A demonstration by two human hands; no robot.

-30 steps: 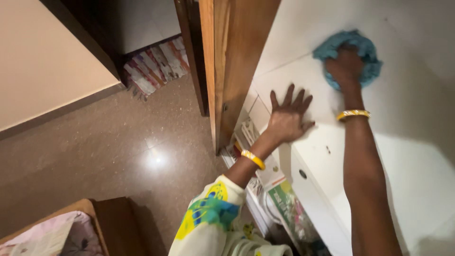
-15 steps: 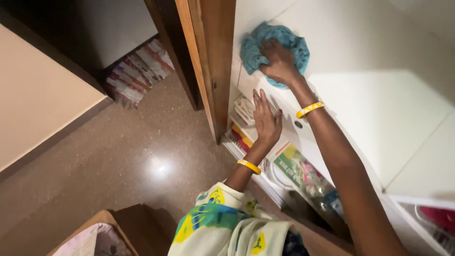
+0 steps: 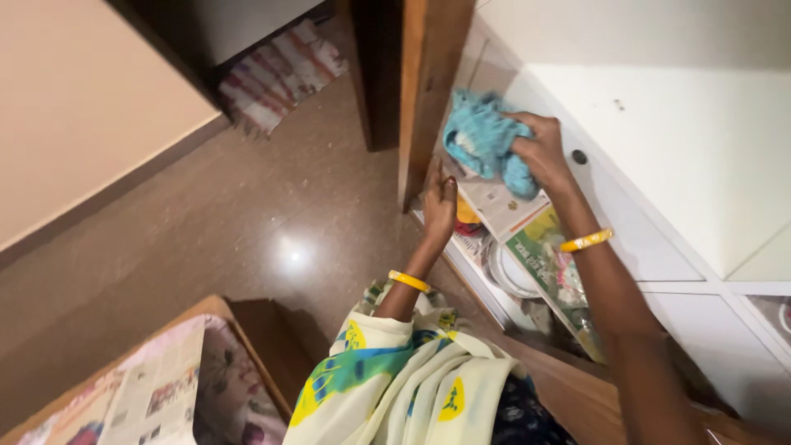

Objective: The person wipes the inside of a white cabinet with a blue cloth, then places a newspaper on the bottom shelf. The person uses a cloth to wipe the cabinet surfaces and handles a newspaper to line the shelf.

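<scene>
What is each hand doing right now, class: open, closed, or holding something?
Left hand: open, fingers flat against the wooden door edge.
Right hand: closed, gripping a crumpled blue cloth.

right hand (image 3: 544,152) gripping blue cloth (image 3: 482,142), white cabinet (image 3: 676,140)

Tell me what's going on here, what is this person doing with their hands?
A person is leaning over a white cabinet beside a wooden door frame. Their right hand grips a bunched blue cloth at the cabinet's left edge. Their left hand rests flat, fingers spread, by the foot of the frame, on the edge of a shelf lined with newspaper. Both wrists wear yellow bangles. Below is a brown polished floor.
</scene>
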